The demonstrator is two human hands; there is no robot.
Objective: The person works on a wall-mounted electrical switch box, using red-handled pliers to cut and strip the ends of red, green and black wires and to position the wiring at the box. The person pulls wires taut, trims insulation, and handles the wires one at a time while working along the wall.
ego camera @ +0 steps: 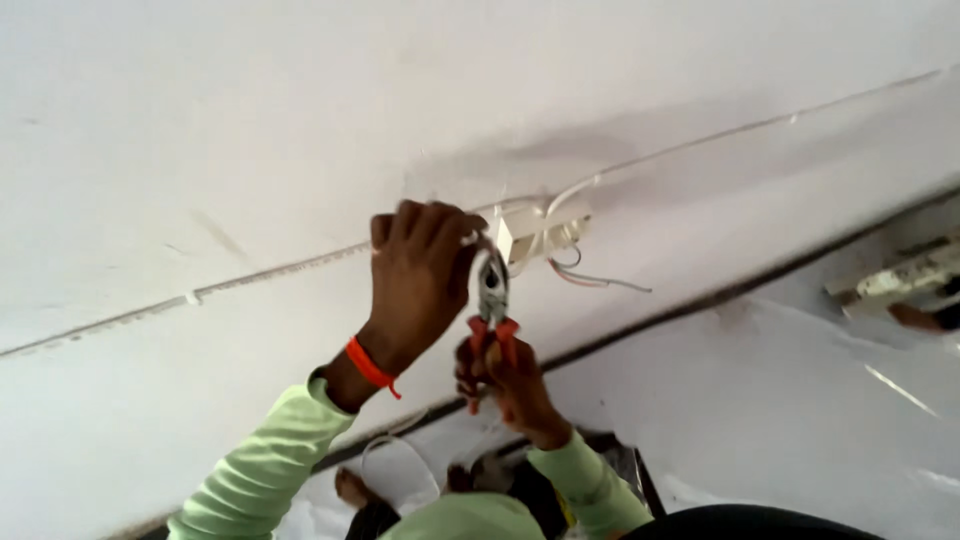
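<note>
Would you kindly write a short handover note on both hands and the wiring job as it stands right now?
Left hand: raised to the white wall, fingers closed at the thin white wire run beside the small white junction box; an orange band is on that wrist.
Right hand: grips the red-handled metal pliers, nose pointing up at the box.
Done: the wire is laid along the wall on both sides of the box.
Left: loose wire ends hang out of the box, not tucked in. Whether the pliers' nose grips anything cannot be seen.
</note>
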